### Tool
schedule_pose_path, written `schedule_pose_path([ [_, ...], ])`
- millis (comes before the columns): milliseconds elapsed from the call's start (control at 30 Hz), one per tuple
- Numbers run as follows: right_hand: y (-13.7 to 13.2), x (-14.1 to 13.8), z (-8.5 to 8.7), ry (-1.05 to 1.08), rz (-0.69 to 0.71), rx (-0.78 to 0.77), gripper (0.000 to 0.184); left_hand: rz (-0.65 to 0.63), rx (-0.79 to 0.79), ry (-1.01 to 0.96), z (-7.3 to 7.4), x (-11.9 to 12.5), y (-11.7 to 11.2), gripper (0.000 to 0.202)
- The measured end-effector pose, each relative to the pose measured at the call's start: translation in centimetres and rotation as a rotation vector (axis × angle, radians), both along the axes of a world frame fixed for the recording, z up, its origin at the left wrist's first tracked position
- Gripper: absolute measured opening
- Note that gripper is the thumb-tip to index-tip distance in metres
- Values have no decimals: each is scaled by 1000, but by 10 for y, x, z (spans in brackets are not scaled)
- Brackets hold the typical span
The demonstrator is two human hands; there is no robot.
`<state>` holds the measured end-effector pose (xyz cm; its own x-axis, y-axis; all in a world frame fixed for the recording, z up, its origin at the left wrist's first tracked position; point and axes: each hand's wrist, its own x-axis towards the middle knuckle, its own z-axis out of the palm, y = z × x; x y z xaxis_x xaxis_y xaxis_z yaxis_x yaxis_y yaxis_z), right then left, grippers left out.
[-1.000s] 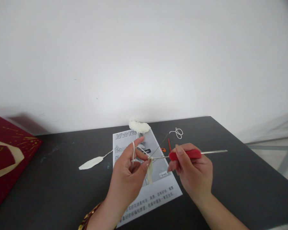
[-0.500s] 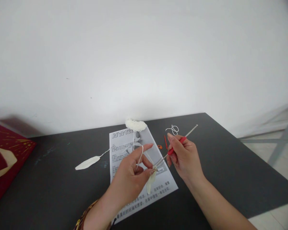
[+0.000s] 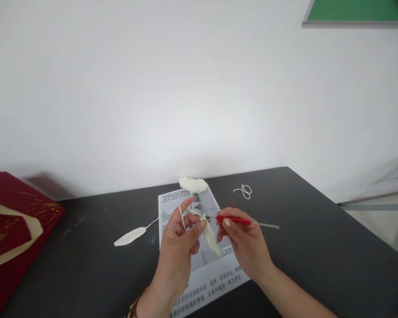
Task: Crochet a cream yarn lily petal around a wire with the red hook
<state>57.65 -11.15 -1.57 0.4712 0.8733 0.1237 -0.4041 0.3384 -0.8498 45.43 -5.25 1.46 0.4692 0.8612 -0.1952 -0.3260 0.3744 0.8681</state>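
Far left: I see a dark red box (image 3: 16,225) with gold print at the edge of the black worktop (image 3: 318,247).
Left of centre: a flat cream petal (image 3: 130,236) lies on the worktop, its thread tail running toward the sheet. It is well apart from both hands.
Left hand (image 3: 181,240): raised over the sheet. The grip is pinched, thumb and a finger closed on the top of the cream piece (image 3: 211,238), which hangs down to the right. White yarn (image 3: 180,213) is looped over the lifted index finger.
Behind the hands: a yarn bundle (image 3: 193,183) sits at the far edge of the printed sheet (image 3: 215,276).
Hook: a crochet hook (image 3: 234,219) with a red handle, nearly level. Its metal tip is at the top of the cream piece and its bare end points right.
Right hand (image 3: 243,245): grip closed around the red handle, thumb on top.
Right, farther back: a curl of white thread (image 3: 243,191) lies on the worktop with a thin red item (image 3: 233,203) near it. I cannot tell what that is.
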Motion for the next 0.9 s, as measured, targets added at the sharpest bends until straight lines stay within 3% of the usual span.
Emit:
schedule_pose_path([
  [167, 1, -9, -6, -250, -45, -37, 13, 31, 41, 9, -8, 5, -8, 50],
  [333, 4, -7, -12, -203, -54, -65, 14, 39, 98, 72, -11, 8, -8, 59],
  [467, 4, -4, -15, -146, -109, -30, 14, 7, 68, 71, -8, 9, -9, 51],
  [733, 2, -4, 0, 167, -27, -16, 14, 7, 169, 56, 5, 13, -8, 53],
  [900, 0, -4, 5, 175, 9, -45, 13, -26, 185, 49, 11, 14, -9, 73],
])
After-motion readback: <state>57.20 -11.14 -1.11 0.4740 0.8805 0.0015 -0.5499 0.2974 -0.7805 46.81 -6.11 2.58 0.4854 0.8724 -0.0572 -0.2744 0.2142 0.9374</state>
